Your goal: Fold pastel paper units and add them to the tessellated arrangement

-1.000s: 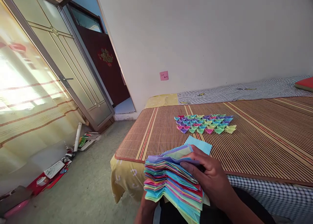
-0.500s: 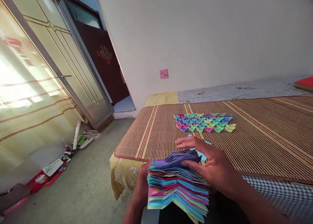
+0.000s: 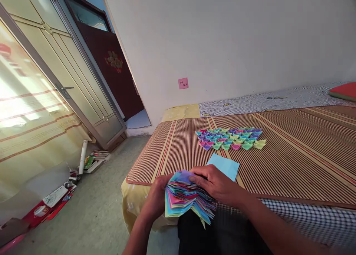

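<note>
Between both hands I hold a thick, fanned stack of coloured paper (image 3: pixel 185 201) above my lap, at the edge of the bed. My left hand (image 3: pixel 159 190) is closed round the stack's left side, its fingers partly hidden. Over the top right of the stack, my right hand (image 3: pixel 209 180) presses with its thumb on a purple sheet. A light blue sheet of paper (image 3: pixel 224 166) lies flat on the mat just beyond my right hand. Farther back, several small folded paper boats (image 3: pixel 230 138) stand in close rows, in green, blue, purple, pink and yellow.
A striped bamboo mat (image 3: pixel 292 154) covers the bed, with a checked cloth (image 3: pixel 300 212) below it. At the far right lies a red cushion (image 3: pixel 343 91). A pink note (image 3: pixel 183 83) is on the wall. Books (image 3: pixel 96 160) and a white tube (image 3: pixel 82 156) sit on the floor left.
My right hand has come down onto the stack, its fingers now bent over it. The stack is lower and more squeezed together. The light blue sheet behind shows more fully.
</note>
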Demonstrator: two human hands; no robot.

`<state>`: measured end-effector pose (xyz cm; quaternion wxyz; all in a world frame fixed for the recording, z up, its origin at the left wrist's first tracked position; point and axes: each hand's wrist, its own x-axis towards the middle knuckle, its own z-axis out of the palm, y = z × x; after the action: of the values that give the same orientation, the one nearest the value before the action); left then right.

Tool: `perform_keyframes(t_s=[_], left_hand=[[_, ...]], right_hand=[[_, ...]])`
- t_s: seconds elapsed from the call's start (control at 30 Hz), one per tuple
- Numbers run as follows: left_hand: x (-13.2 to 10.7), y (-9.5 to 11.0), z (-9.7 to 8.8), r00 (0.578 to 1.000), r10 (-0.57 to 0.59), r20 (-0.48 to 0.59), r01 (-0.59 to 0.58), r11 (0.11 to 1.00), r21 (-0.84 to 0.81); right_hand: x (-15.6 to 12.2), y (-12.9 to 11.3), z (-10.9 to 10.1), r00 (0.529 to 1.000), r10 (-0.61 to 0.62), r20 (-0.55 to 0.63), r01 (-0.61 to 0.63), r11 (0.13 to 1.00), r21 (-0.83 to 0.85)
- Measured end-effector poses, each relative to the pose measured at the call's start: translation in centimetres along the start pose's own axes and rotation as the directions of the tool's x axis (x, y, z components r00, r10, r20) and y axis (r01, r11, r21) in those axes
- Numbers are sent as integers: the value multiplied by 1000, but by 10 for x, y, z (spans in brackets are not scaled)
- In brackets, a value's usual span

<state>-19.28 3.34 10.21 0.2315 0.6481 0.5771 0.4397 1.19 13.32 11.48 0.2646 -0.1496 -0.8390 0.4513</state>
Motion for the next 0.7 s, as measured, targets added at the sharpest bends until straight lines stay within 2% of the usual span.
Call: perform_keyframes(t_s=[0.1,0.3,0.43,0.57,0.7], left_hand=[[11,-9,-3,997,35,69,-41,995,87],[37,-31,7,992,40,121,-65,976,206],[66,-37,2,986,-85,145,25,926,376],[97,-43,-1,959,-246,144,112,790,602],[127,-58,14,932,-326,156,113,674,730]], right_hand=[[6,22,1,998,-18,-57,19,1000,16],[25,59,-2,983,15,-184,2,996,89],[40,95,-1,976,42,-214,7,975,221],[44,130,4,979,58,-196,26,914,405],[50,162,20,959,148,-241,-57,936,348]])
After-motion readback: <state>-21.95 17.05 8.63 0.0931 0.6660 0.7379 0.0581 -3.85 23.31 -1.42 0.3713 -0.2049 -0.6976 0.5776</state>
